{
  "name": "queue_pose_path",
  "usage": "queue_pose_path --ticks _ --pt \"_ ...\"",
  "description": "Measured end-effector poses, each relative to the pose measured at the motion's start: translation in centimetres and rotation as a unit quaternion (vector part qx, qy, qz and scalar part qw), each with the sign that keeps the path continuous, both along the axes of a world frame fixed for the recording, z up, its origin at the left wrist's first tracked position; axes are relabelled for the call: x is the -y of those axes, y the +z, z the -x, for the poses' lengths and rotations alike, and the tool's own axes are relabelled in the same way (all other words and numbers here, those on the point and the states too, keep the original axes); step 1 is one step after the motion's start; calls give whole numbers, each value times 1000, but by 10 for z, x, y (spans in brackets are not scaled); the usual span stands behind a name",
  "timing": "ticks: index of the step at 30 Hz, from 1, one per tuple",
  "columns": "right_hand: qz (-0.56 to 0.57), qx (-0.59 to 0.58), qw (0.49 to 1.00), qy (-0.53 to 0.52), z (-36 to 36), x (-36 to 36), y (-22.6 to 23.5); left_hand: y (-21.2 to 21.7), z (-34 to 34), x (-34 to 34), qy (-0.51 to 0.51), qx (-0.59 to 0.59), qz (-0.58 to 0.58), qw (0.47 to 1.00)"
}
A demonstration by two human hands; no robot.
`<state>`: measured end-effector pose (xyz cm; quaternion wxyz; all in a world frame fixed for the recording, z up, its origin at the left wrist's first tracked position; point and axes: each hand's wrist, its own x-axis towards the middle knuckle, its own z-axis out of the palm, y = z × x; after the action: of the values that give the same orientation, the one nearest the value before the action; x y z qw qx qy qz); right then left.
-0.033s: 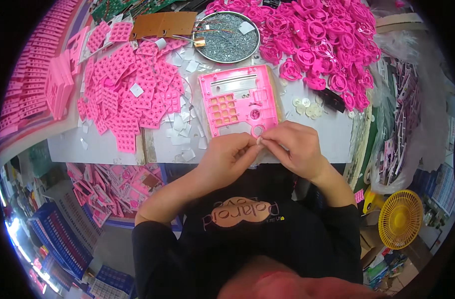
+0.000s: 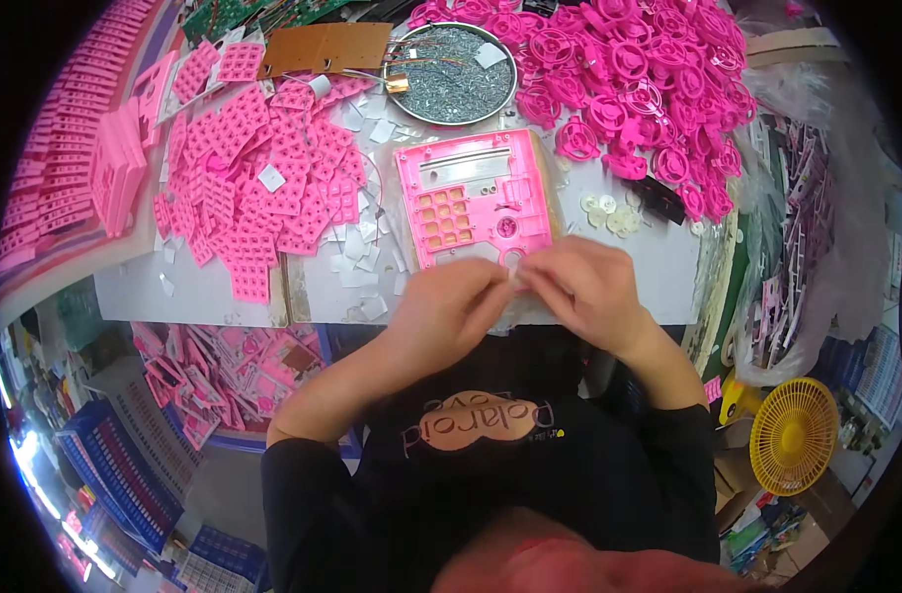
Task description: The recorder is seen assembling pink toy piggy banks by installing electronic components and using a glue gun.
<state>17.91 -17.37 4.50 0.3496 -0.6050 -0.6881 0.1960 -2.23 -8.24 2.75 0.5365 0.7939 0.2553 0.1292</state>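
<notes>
Head view: both hands, left hand and right hand, pinch something tiny over the pink panel; go slow, keep fingertips close.

Round metal dish of screws (top centre) — pink ring heap beside; yellow fan lower right.

Pink everywhere here: the panel is bright pink with an orange-tinted grid of key holes, the gridded pads and ring parts are the same hot pink. The counter is pale grey-white, the round dish holds silvery-grey bits, the fan is yellow, the sleeves are black.
</notes>
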Motion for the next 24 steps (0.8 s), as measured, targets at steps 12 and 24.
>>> queue_pose_path --ticks 12,24 --pt "-29 196 979 -47 5 -44 -28 -11 0 -15 0 -67 -333 941" --pt "3 166 984 -66 4 -45 -27 -2 -2 -52 -24 -4 -232 972"
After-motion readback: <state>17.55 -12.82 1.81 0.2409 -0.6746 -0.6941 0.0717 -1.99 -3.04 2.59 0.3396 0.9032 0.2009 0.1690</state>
